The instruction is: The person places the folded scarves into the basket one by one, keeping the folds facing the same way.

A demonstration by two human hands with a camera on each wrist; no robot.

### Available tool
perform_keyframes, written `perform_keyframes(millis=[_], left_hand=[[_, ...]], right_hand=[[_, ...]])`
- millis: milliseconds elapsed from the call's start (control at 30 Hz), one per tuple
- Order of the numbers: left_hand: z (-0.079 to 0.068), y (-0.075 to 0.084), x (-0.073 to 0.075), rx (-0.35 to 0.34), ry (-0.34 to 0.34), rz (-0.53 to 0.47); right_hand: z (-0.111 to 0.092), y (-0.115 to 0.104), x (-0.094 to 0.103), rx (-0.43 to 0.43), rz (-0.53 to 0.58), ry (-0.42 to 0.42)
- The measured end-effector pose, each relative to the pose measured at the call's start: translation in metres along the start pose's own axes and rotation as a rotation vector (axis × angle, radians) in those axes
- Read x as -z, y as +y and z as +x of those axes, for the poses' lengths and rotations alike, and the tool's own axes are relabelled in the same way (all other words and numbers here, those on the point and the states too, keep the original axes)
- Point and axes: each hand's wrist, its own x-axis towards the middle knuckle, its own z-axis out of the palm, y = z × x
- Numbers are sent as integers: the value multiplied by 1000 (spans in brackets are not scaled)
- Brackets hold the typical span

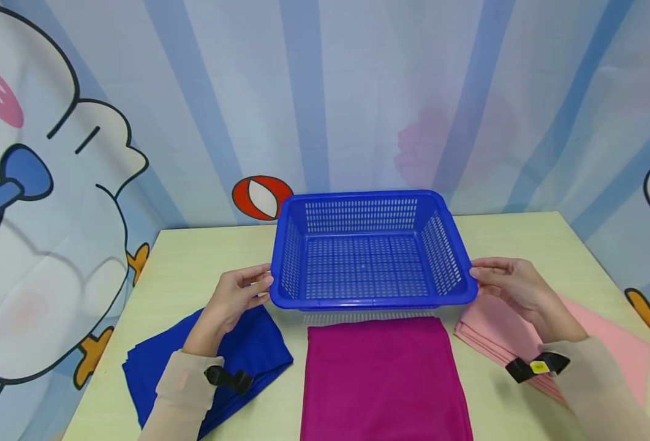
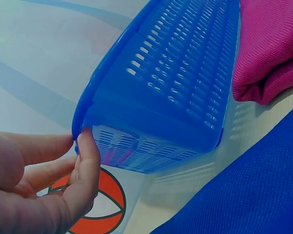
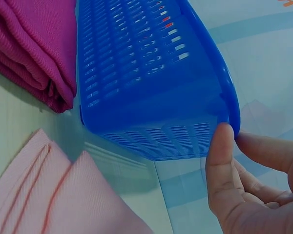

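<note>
A blue plastic basket (image 1: 366, 266) with slotted walls stands at the back of the table, its inside bare. My left hand (image 1: 239, 294) pinches the rim at its left side, and my right hand (image 1: 506, 288) pinches the opposite rim. In the left wrist view, thumb and fingers meet at the basket rim (image 2: 80, 112); the right wrist view shows the same grip on the other end. A folded magenta cloth (image 1: 382, 380) lies right in front of the basket. Under my left forearm is a folded dark blue cloth (image 1: 247, 361), and under my right a folded pink cloth (image 1: 606, 343).
The pale wooden table (image 1: 209, 251) ends at a printed curtain (image 1: 358, 92) close behind the basket. Cartoon figures and a red-and-white ball (image 1: 262, 197) are printed on that curtain. A small black wrist device (image 1: 538, 367) sits on the right sleeve, another on the left.
</note>
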Motion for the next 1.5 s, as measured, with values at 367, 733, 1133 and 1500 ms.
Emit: perform_keyframes(millis=[367, 733, 1133, 1500], left_hand=[[1, -3, 0, -5, -8, 4], [-5, -2, 1, -34, -25, -2], [-2, -3, -1, -24, -23, -5], [-3, -7, 3, -13, -39, 3]], right_hand=[[-1, 3, 2, 3, 35, -14], [1, -1, 0, 5, 7, -12], [0, -1, 1, -1, 12, -4], [-4, -1, 2, 22, -5, 8]])
